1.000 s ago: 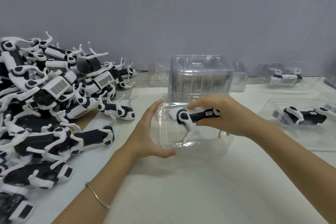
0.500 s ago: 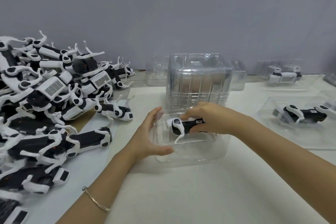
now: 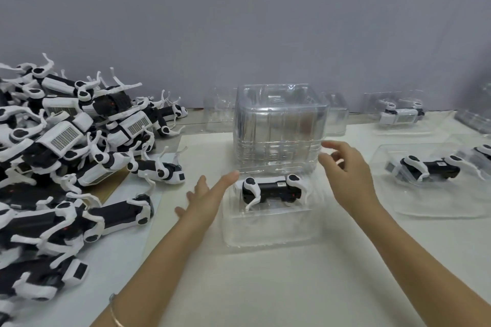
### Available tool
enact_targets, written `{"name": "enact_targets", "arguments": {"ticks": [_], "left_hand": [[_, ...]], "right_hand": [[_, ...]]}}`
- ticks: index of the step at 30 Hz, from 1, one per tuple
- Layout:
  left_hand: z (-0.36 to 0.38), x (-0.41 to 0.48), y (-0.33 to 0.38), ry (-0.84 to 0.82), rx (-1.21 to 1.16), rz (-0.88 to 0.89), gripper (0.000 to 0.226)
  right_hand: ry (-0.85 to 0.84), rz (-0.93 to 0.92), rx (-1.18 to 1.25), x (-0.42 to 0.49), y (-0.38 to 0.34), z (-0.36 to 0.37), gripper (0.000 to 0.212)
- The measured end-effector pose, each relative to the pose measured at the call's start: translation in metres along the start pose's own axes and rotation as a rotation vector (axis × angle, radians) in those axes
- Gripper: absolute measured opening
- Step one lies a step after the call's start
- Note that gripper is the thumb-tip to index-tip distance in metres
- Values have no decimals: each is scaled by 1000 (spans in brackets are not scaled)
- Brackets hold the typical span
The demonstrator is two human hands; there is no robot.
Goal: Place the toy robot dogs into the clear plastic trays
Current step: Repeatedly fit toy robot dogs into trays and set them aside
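Observation:
A black-and-white toy robot dog (image 3: 273, 190) lies on its side in a clear plastic tray (image 3: 268, 231) at the table's centre. My left hand (image 3: 206, 199) is beside the tray's left edge, fingers straight and holding nothing. My right hand (image 3: 345, 170) hovers just right of the tray, fingers relaxed and empty. A big heap of robot dogs (image 3: 66, 162) covers the left side. A tall stack of empty clear trays (image 3: 279, 125) stands right behind the filled tray.
Two more filled trays sit on the right, a near filled tray (image 3: 430, 175) and a far filled tray (image 3: 398, 114). Loose clear trays (image 3: 218, 109) line the back by the grey wall. A brown board (image 3: 111, 186) lies under the heap.
My right hand let go of the dog, which now lies in the tray, and moved off to the right. My left hand released the tray's left side and opened.

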State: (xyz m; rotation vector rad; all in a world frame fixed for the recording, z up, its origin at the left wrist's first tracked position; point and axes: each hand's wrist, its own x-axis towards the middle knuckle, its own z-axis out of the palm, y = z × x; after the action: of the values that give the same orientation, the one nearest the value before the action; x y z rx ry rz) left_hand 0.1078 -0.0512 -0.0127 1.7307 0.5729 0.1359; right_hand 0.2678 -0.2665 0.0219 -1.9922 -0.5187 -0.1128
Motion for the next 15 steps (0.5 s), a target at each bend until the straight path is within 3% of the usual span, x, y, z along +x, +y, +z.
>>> {"name": "enact_targets", "arguments": {"ticks": [3,5,6,7,8,11,15], "left_hand": [[15,4,12,-27,-148,-52,123],[30,4,21,-7,-215,27,80],[37,3,21,41,-231,104,49],[41,0,21,91,-243,190,32],[44,-6,20,125,-255,271,35],[45,-16,18,217,-286,378,81],[46,-23,19,240,-190,519,87]], "right_hand": [[-321,339,106,-18,12,4,54],[-436,362,343,-28,8,6,58],[-436,327,444,-31,6,6,59],[-424,287,500,-34,7,6,57],[-410,246,528,-37,6,6,55],[-316,149,630,-43,12,11,63],[-249,53,705,-50,15,12,68]]}}
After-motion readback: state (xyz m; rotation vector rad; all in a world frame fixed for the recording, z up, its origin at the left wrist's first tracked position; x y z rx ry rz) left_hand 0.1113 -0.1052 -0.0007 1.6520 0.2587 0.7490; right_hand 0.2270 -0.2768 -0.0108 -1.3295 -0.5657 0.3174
